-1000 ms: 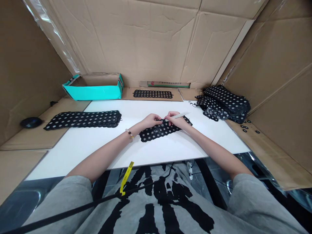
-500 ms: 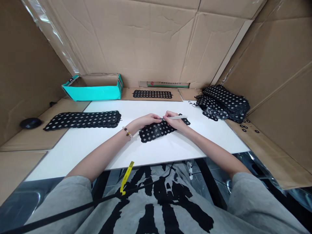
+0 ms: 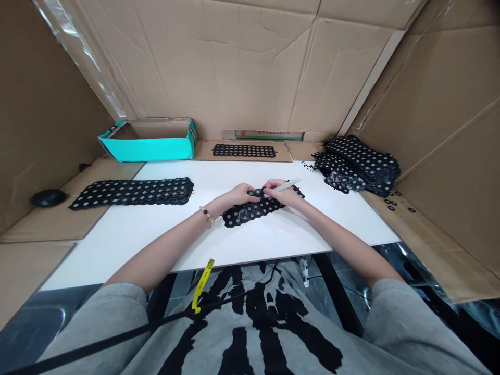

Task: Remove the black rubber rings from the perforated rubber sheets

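A black sheet with rows of pale round dots and a scalloped edge point(image 3: 244, 213) lies slantwise on the white tabletop in front of me. My left hand point(image 3: 241, 195) grips its far edge, thumb on top and the other fingers partly hidden. Close beside it, my right hand point(image 3: 282, 191) is closed around a slim white pen-like tool point(image 3: 289, 184). The tool slants up to the right, and its tip points down at the sheet near my left thumb. Whether the tip touches is too small to tell.
To the left lies a neat stack of similar dotted sheets point(image 3: 133, 192). An untidy pile of them point(image 3: 359, 161) sits at the right, near small black rings point(image 3: 391, 202). A perforated black strip point(image 3: 244, 150) and a turquoise box point(image 3: 150, 149) stand along the back cardboard wall point(image 3: 203, 62).
My left hand has shifted slightly left, uncovering part of the sheet's far edge. The white tool now tilts more steeply in my right hand. The sheet has barely moved.
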The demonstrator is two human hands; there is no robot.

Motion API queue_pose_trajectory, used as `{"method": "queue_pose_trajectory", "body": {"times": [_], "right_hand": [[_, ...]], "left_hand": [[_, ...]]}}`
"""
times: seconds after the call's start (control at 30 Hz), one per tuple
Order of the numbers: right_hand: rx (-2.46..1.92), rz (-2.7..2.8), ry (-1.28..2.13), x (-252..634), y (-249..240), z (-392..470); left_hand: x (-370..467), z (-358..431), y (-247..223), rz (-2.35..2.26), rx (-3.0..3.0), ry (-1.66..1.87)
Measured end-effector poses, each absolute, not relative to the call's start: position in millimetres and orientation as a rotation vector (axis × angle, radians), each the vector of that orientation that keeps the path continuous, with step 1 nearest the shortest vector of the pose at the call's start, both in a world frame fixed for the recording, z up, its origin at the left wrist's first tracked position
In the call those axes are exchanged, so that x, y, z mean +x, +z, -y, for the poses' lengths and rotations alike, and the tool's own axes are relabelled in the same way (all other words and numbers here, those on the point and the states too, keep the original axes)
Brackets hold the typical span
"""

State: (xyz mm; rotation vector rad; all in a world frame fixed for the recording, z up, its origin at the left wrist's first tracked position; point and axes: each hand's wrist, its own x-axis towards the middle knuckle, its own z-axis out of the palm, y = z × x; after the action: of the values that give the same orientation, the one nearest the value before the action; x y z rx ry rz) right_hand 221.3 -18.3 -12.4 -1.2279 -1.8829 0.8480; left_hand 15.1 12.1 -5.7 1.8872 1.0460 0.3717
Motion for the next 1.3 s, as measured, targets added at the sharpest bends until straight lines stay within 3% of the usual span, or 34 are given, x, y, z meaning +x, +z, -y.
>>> {"method": "queue_pose_trajectory", "body": {"times": [0.4, 0.7, 0.97, 1.1, 1.3], "right_hand": [[-1.186, 1.837, 0.901, 223, -16, 15], [-1.210, 1.918, 0.554, 205, -15, 19], [-1.478, 1.780, 0.771, 230, -3, 15], [-1.317, 1.638, 1.028, 225, -4, 13], [-1.296, 1.790, 0.886, 220, -14, 14]], "left_hand": [[15, -10, -5, -1.006, 1.671, 0.384], [8, -19, 1, -0.928, 1.509, 0.303], [16, -23, -15, -1.021, 1.904, 0.542], [18, -25, -21, -0.988, 2.004, 0.572], [19, -24, -22, -0.996, 2.033, 0.570]]}}
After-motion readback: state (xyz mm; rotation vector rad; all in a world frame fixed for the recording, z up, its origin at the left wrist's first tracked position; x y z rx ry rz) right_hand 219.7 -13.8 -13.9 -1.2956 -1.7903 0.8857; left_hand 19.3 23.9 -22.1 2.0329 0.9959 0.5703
